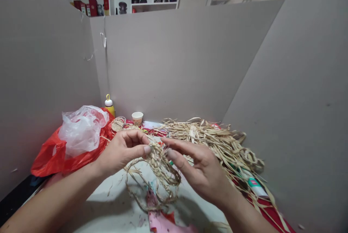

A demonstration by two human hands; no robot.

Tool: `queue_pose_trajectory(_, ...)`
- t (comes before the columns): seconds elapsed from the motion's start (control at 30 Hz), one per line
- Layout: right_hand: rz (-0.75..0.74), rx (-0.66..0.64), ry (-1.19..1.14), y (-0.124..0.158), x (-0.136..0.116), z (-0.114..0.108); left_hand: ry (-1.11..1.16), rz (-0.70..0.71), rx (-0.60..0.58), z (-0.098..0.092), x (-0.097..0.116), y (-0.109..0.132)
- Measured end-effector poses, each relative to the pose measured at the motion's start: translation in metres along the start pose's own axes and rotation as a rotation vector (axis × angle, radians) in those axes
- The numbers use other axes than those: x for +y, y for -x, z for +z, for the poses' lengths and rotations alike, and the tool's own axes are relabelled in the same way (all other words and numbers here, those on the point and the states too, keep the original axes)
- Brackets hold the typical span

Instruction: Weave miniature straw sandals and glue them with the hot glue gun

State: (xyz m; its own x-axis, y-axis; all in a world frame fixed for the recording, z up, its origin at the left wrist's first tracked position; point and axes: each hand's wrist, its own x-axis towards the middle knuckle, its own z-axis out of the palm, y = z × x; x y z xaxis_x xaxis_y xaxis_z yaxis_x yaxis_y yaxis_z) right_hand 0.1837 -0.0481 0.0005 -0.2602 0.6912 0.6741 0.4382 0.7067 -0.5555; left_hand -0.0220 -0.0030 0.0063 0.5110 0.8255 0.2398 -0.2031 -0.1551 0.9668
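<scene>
A bundle of braided straw cord hangs in loops in front of me, over the pale table. My left hand pinches the top of this cord between thumb and fingers. Close by on the right is my right hand, its index finger stretched out and thumb apart from it. The right thumb tip is beside the upper loops; whether anything thin lies between those fingertips is unclear. Below the cord is a pink piece of material, partly covered by the loops.
Dry straw strips are heaped at the back right. A red plastic bag with a clear bag lies left. Along the rear stand a yellow bottle and paper cup, near a coiled straw piece. Grey panels enclose the table.
</scene>
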Motion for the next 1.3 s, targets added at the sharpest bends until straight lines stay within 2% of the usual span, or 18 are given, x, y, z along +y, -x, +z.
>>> queue_pose_trajectory(0.1, 0.052, 0.081, -0.068, -0.001, 0.003, -0.001, 0.007, 0.017, 0.020, -0.004, -0.002, -0.001)
queue_pose_trajectory(0.3, 0.124, 0.338, -0.151, 0.001, 0.005, -0.011, 0.015, 0.074, 0.041, -0.009, -0.003, -0.003)
queue_pose_trajectory(0.5, 0.112, 0.450, -0.153, 0.005, 0.000, -0.025, 0.016, 0.070, 0.025, -0.013, -0.003, -0.006)
queue_pose_trajectory(0.57, 0.101, 0.411, -0.159, 0.003, -0.001, -0.021, 0.029, 0.049, 0.016, -0.013, -0.004, -0.007)
queue_pose_trajectory(0.67, 0.114, 0.214, -0.144, -0.001, -0.002, -0.011, 0.033, 0.020, 0.008, -0.012, -0.005, -0.007)
queue_pose_trajectory(0.73, 0.166, 0.060, -0.197, -0.003, -0.001, -0.004, 0.026, 0.011, 0.001, -0.011, -0.006, -0.006)
queue_pose_trajectory(0.83, 0.285, -0.054, -0.383, -0.004, -0.001, 0.006, 0.010, 0.032, -0.001, -0.009, -0.007, -0.004)
queue_pose_trajectory(0.97, 0.432, -0.093, -0.511, -0.003, -0.003, 0.016, -0.006, 0.069, -0.015, -0.006, -0.006, -0.001)
queue_pose_trajectory(1.07, 0.471, -0.073, -0.520, -0.003, -0.006, 0.019, -0.003, 0.066, -0.032, -0.004, -0.004, 0.001)
queue_pose_trajectory(1.3, 0.311, -0.068, -0.281, -0.002, -0.011, 0.022, -0.004, 0.024, -0.044, 0.003, -0.002, 0.005)
